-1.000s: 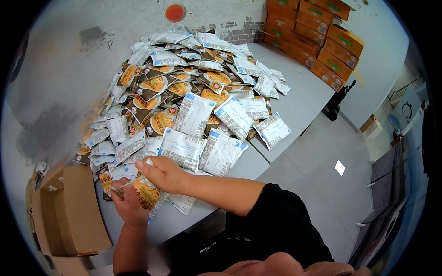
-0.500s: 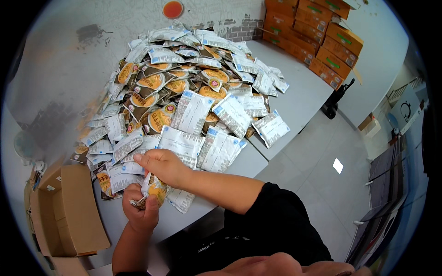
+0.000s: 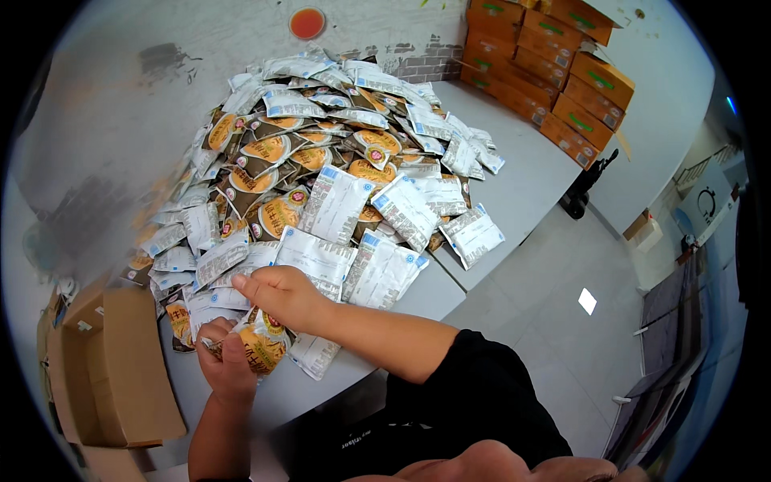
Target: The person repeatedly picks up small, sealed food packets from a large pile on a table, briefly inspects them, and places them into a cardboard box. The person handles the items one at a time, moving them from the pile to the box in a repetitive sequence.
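Observation:
Between my two hands is a brown-and-yellow foil packet [image 3: 261, 347], its printed front facing up. My left hand [image 3: 227, 363] grips its left end, thumb on top. My right hand [image 3: 283, 297] is closed at its upper edge, fingers hidden behind the fist and packet. Just beyond my hands rises a big heap of similar packets [image 3: 277, 153], some with brown-and-yellow fronts up, others with white-and-grey backs up. A white-backed packet [image 3: 315, 353] lies beside my right wrist, near the table's front edge.
An open cardboard box [image 3: 143, 377] stands left of my left hand. Orange cartons [image 3: 554, 64] are stacked at the back right. A round dish of red-orange stuff [image 3: 307, 23] sits behind the heap. The grey table [image 3: 514, 145] ends at the right above a tiled floor.
The packet has turned and spread flatter, so more of its yellow front shows. My left hand has shifted slightly left; my right hand still holds the upper edge.

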The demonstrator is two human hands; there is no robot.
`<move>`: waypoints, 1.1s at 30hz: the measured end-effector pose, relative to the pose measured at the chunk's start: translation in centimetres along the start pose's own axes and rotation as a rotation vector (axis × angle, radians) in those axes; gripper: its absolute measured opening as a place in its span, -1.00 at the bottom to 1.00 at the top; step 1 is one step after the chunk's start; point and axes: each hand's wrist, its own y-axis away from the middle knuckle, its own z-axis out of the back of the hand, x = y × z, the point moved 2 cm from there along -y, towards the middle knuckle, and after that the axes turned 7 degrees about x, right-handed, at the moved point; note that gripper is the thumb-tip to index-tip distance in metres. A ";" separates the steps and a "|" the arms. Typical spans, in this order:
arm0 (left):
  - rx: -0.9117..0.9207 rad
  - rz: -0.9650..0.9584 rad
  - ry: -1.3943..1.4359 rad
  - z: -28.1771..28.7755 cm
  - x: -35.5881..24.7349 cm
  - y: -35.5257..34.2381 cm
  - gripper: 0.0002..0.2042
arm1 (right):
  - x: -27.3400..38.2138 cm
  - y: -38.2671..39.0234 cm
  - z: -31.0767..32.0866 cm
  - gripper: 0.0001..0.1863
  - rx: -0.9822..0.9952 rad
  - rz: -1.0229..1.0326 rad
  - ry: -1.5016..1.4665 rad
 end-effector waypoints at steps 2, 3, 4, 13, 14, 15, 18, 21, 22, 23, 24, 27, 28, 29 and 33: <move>0.011 -0.129 -0.361 0.3 -0.3 0.0 -0.85 | 0.0 -0.2 0.0 -0.53 -0.037 -0.024 -0.027; 0.026 -0.221 -0.736 -0.2 -1.4 -0.6 -0.84 | -0.1 -0.3 0.0 -0.52 -0.057 -0.035 -0.035; -0.055 -0.183 -0.710 0.0 -1.4 -1.0 -0.83 | -0.5 -0.5 0.1 -0.54 -0.020 -0.038 -0.059; -0.402 0.208 0.383 1.1 -0.9 -2.7 -0.69 | -0.3 0.1 -1.6 -0.46 0.390 0.051 0.250; -0.348 0.183 0.364 1.8 -0.4 -2.3 -0.69 | -0.3 0.2 -1.4 -0.47 0.457 -0.071 0.249; -0.369 0.183 0.331 2.0 -0.3 -2.1 -0.69 | 1.1 0.2 -1.3 -0.48 0.532 -0.194 0.244; -0.413 0.206 0.290 1.7 -0.1 -2.2 -0.73 | 1.6 0.7 -0.9 -0.49 0.594 -0.338 0.255; -0.436 0.239 0.311 1.0 -0.7 -2.6 -0.77 | 0.8 0.5 -0.9 -0.48 0.561 -0.152 0.305; -0.406 0.238 0.335 0.8 -1.0 -2.8 -0.76 | 0.6 0.5 -0.9 -0.47 0.540 -0.056 0.328; -0.376 0.237 0.360 0.7 -1.2 -2.9 -0.75 | 0.5 0.6 -0.9 -0.47 0.541 -0.054 0.340; -0.253 0.196 0.394 0.9 -1.2 -3.0 -0.74 | 0.9 0.9 -0.9 -0.47 0.544 -0.048 0.351; 0.000 0.122 0.465 1.9 -0.7 -3.2 -0.70 | 0.8 1.1 -1.2 -0.48 0.543 -0.046 0.334; 0.005 0.130 0.470 2.0 -0.6 -3.3 -0.69 | 0.6 1.0 -1.4 -0.48 0.541 -0.047 0.322; 0.010 0.137 0.475 2.0 -0.6 -3.4 -0.68 | 0.6 0.9 -1.3 -0.48 0.525 -0.033 0.323; -0.061 0.144 0.476 1.6 0.0 -3.6 -0.68 | -0.2 0.8 -1.2 -0.52 0.462 -0.015 0.388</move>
